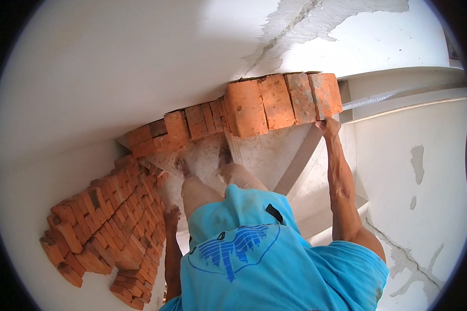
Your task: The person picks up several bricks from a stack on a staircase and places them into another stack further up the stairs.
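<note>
My right hand (328, 126) grips the lower edge of the end brick (328, 95) at the right of a row of upright red clay bricks along the white wall. The bricks (275, 102) beside it stand close together, some with grey mortar marks. My left hand (172, 215) hangs beside the right edge of a large brick stack (120, 221); its fingers are curled and partly shaded, and I cannot tell whether they touch a brick. Lower, smaller-looking bricks (197, 123) continue the row to the left.
The wall (120, 70) has a cracked, patched area above the row. My legs stand on the dusty floor (202, 151) between stack and row. A beam-like strip (299, 161) slants below the bricks. At the right are a ledge (408, 107) and another cracked wall (416, 175).
</note>
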A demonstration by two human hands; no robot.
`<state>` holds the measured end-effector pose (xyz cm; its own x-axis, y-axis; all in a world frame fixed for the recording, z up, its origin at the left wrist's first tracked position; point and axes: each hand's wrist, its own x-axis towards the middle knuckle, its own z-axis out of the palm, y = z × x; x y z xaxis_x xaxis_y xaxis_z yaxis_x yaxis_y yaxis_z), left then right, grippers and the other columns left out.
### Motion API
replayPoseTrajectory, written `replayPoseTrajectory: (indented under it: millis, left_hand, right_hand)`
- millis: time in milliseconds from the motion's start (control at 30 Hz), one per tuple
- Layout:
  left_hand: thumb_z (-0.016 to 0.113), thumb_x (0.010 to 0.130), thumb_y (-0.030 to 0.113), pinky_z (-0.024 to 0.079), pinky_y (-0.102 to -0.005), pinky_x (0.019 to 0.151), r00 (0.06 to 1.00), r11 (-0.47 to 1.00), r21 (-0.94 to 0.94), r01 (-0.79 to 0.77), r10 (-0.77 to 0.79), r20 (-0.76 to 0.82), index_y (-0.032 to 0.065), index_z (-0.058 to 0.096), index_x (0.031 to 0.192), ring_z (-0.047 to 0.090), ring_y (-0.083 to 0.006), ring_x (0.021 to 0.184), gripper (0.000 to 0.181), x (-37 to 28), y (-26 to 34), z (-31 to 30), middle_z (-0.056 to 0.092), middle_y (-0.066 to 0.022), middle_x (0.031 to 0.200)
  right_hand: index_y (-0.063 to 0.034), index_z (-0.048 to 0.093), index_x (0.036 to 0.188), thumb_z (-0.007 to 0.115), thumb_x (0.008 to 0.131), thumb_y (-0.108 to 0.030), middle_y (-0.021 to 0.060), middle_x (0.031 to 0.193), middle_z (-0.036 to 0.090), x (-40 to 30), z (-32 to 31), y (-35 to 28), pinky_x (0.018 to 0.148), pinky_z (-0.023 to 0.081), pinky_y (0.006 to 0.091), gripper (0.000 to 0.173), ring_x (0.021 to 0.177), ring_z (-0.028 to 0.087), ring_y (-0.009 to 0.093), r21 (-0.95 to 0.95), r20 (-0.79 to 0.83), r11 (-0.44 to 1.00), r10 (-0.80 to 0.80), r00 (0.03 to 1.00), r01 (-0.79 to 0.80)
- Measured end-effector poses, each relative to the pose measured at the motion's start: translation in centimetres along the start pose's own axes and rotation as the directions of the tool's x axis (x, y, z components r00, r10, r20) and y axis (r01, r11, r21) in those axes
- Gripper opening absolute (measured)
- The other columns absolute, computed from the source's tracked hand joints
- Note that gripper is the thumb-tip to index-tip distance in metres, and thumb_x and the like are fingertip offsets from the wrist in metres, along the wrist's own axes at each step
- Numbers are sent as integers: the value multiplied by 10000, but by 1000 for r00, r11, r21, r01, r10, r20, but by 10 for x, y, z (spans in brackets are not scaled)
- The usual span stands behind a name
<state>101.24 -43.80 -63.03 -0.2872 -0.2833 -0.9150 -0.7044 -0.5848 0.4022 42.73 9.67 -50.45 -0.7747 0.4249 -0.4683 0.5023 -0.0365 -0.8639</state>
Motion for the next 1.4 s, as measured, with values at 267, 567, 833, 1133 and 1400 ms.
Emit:
replayPoseTrajectory:
  millis: [267,567,833,1133,1400]
  left_hand:
    - [606,835,236,460,-281,591,988,965,249,-84,113,-104,28,640,1063,596,-158,724,311,-30,30,33,617,-50,870]
    - [622,853,327,480,-317,726,980,937,298,-181,196,-21,-22,563,1203,609,-184,878,498,22,75,41,615,-107,1068]
    - [598,827,205,470,-387,833,841,701,554,-449,541,-3,-1,615,1078,608,-306,969,325,-1,104,108,632,-182,1024]
    - [607,814,184,439,-467,909,797,581,704,-408,603,-35,-6,598,1028,549,-412,1047,286,-5,91,115,579,-246,1109]
    - [599,838,190,395,-495,966,873,675,686,-270,472,-120,-16,557,1115,511,-421,1105,348,-13,64,103,535,-246,1190]
  right_hand:
    - [170,525,1009,548,871,-66,259,786,640,2,9,-8,427,562,357,274,569,657,289,-141,-98,989,17,995,-31]
    - [66,566,1027,560,898,-188,209,877,644,-26,16,2,499,535,339,285,676,646,248,45,83,999,5,997,-9]
    - [13,572,1080,457,923,-151,151,844,655,-131,2,130,515,551,326,254,660,637,231,-371,237,861,450,861,-348]
    - [8,577,1098,559,890,-159,152,845,672,-244,195,198,596,558,325,267,667,651,212,-588,656,805,531,537,-77]
    - [61,477,1209,577,910,-255,206,981,623,-256,305,289,736,561,383,447,821,645,289,-559,750,816,572,332,-144]
